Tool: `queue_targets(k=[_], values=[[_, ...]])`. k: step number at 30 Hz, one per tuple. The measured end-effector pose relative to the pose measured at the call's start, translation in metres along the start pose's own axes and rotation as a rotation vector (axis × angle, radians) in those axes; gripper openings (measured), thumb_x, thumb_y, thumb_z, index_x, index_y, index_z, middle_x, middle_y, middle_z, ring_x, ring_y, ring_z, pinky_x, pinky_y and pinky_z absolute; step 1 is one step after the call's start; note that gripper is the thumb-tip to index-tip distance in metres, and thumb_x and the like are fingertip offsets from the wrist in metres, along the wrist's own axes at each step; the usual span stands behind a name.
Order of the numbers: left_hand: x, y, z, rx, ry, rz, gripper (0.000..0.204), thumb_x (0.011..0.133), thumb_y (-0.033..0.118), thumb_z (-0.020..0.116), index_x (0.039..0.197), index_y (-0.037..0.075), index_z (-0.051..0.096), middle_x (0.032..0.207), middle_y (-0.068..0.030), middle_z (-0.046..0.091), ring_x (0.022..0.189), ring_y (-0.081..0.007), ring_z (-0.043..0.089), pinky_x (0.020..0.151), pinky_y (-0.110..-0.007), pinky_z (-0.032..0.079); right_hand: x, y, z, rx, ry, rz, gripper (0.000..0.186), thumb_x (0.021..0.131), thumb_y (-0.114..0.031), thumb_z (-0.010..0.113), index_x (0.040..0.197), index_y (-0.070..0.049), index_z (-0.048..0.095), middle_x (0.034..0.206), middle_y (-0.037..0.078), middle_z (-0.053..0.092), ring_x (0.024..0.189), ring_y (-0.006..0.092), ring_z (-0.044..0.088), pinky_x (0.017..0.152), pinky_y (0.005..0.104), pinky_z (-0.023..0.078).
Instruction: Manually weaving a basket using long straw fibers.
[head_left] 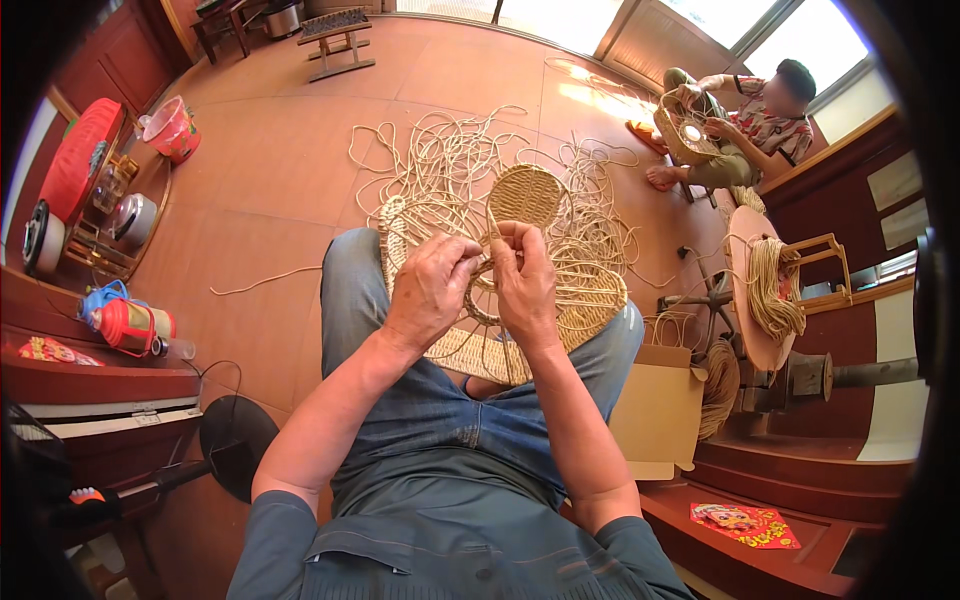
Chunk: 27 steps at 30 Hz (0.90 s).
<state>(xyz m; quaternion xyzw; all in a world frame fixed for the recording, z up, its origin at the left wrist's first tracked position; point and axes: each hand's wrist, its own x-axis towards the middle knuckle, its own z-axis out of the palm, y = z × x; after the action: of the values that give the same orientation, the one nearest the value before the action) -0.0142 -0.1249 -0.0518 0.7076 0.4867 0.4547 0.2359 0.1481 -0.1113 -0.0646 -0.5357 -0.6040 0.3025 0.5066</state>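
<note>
A woven straw-coloured basket piece (590,325) lies between my knees, with a dark wire frame showing at its middle. Above it, my left hand (432,290) and my right hand (525,285) are close together, fingers pinched. Between the right thumb and fingers runs a strand of straw cord (490,215). The left fingertips press together at the same spot, and what they grip is too small to make out. Just beyond my hands is a round woven panel (530,192). Long loose cords (440,150) spread in a tangle over the floor behind it.
At the far right a seated person (765,125) holds a woven basket (685,135). A round-topped stool (745,240) bears a hank of cord (775,300). An opened cardboard box (655,410) stands by my right knee. To the left are a red bucket (172,130) and a red lantern-like container (130,325).
</note>
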Motion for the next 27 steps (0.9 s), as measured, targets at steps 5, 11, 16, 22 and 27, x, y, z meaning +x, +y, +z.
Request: queue_targets(k=[5,11,16,22,27], values=[[0.007,-0.003,0.02,0.093,0.111,0.177,0.019,0.098,0.003,0.075,0.117,0.004,0.075,0.106,-0.0155,0.075,0.1,-0.0364,0.073,0.088,-0.046,0.059,-0.01,-0.008,-0.018,0.62,-0.172,0.309,0.022,0.117,-0.014,0.06,0.133,0.0,0.065,0.099,-0.001,0.062,0.077,0.0039,0.053,0.068,0.0219,0.047],[0.011,-0.003,0.024,0.294,-0.005,0.376,0.023,0.097,0.006,0.066,0.12,0.006,0.073,0.119,-0.0133,0.068,0.112,-0.0345,0.068,0.098,-0.044,0.057,-0.022,0.002,-0.059,0.358,-0.182,0.198,0.028,0.121,-0.027,0.054,0.118,-0.003,0.069,0.086,-0.003,0.059,0.076,0.0065,0.055,0.07,0.0219,0.046],[0.02,-0.01,0.031,0.274,-0.088,0.37,0.019,0.098,0.008,0.068,0.115,0.007,0.073,0.107,-0.0104,0.069,0.105,-0.0315,0.068,0.093,-0.042,0.058,0.005,-0.011,-0.095,0.21,-0.087,0.098,0.027,0.12,-0.029,0.057,0.114,-0.005,0.07,0.082,-0.004,0.056,0.073,0.0053,0.051,0.066,0.0216,0.044],[0.031,-0.004,0.048,0.152,0.029,0.254,0.009,0.099,0.012,0.074,0.104,0.008,0.068,0.095,-0.0109,0.068,0.095,-0.0326,0.068,0.084,-0.045,0.057,0.039,-0.037,-0.096,0.294,-0.023,0.008,0.03,0.115,-0.013,0.065,0.141,-0.001,0.07,0.104,0.0,0.074,0.09,0.0061,0.064,0.077,0.0211,0.052],[0.028,-0.004,0.056,0.146,0.131,0.236,0.009,0.1,0.013,0.074,0.106,0.008,0.068,0.093,-0.0106,0.068,0.09,-0.0325,0.068,0.083,-0.045,0.057,0.027,-0.026,-0.072,-0.199,-0.067,-0.075,0.05,0.105,-0.002,0.069,0.155,-0.007,0.061,0.123,0.015,0.079,0.091,0.0199,0.078,0.081,0.0351,0.064]])
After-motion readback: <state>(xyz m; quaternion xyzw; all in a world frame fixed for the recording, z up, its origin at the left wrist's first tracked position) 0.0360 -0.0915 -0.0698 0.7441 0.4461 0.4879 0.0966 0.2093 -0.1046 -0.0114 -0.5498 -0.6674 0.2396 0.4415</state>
